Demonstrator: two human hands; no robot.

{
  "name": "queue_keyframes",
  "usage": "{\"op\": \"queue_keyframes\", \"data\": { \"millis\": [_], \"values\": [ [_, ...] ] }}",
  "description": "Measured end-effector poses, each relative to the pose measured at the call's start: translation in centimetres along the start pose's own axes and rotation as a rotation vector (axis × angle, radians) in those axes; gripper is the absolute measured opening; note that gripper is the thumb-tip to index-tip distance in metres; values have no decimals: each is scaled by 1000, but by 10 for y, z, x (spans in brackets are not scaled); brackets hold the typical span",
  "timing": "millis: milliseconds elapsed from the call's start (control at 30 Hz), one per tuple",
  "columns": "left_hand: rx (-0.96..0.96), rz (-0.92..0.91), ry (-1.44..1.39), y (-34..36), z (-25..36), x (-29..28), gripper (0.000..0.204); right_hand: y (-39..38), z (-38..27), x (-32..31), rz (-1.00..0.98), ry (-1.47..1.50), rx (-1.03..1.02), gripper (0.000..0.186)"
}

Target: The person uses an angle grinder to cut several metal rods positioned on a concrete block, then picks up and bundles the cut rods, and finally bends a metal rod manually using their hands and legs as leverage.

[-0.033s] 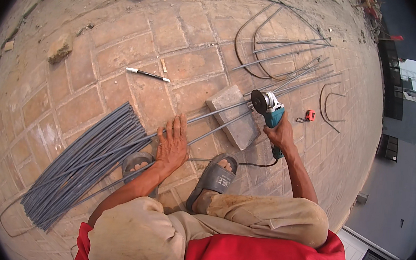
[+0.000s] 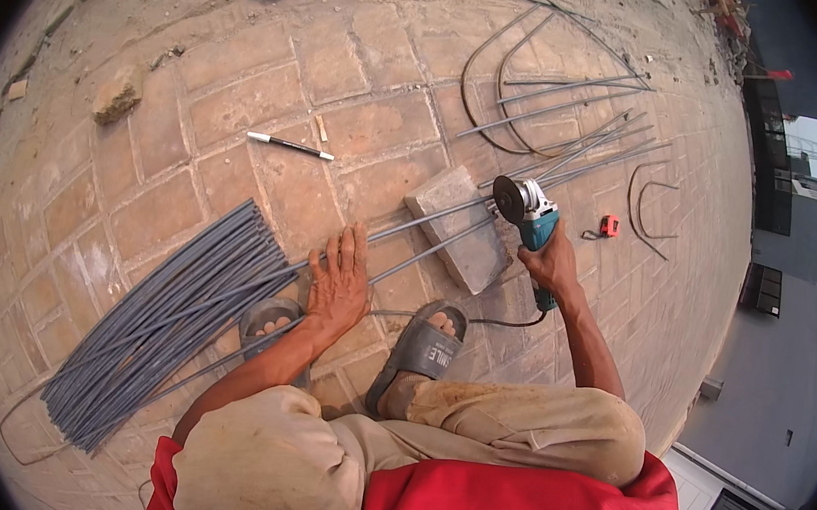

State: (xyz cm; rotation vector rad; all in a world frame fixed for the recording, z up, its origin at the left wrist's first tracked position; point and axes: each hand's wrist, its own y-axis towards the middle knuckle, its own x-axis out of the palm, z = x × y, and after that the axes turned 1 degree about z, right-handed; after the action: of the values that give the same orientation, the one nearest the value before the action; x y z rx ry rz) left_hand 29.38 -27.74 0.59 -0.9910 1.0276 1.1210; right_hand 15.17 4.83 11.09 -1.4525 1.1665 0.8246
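Observation:
My right hand (image 2: 553,267) is wrapped round the body of a teal angle grinder (image 2: 537,230). The grinder's dark disc (image 2: 508,199) is at the steel rods just beyond a concrete block (image 2: 458,228); whether it touches them I cannot tell. Two grey steel rods (image 2: 411,224) lie across that block, side by side. My left hand (image 2: 337,283) rests flat over the rods, fingers stretched out, left of the block. Beside it a thick bundle of steel rods (image 2: 166,320) is spread on the paving. One sandalled foot (image 2: 426,345) is near the block, the other partly behind my left forearm.
A black-and-white marker (image 2: 289,146) lies on the paving ahead. Further right are cut rods (image 2: 608,148), bent rods (image 2: 467,74) and a red tape measure (image 2: 610,226). A power cord (image 2: 500,323) runs from the grinder past my feet. Stones (image 2: 119,96) lie at the left.

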Motion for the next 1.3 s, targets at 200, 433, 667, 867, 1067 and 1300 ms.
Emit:
{"op": "queue_keyframes", "data": {
  "millis": [200, 433, 667, 867, 1067, 1300],
  "values": [
    [0, 16, -20, 0, 0, 1, 109, -1, -2, -1, 5, 11, -14, 71],
    [-3, 17, 7, 1, 0, 2, 109, 0, -2, 0, -7, 2, 17, 69],
    [10, 28, 29, 1, 1, 3, 108, -1, 2, 3, 1, -10, 3, 69],
    [14, 39, 45, 0, 0, 3, 107, -4, 2, 4, 16, -3, -1, 69],
    [6, 6, -37, 1, 1, -1, 91, -5, 6, 6, 24, 13, -6, 66],
    [7, 35, 35, 1, 2, 4, 107, -4, 8, 8, 13, -8, 26, 67]
  ]
}}
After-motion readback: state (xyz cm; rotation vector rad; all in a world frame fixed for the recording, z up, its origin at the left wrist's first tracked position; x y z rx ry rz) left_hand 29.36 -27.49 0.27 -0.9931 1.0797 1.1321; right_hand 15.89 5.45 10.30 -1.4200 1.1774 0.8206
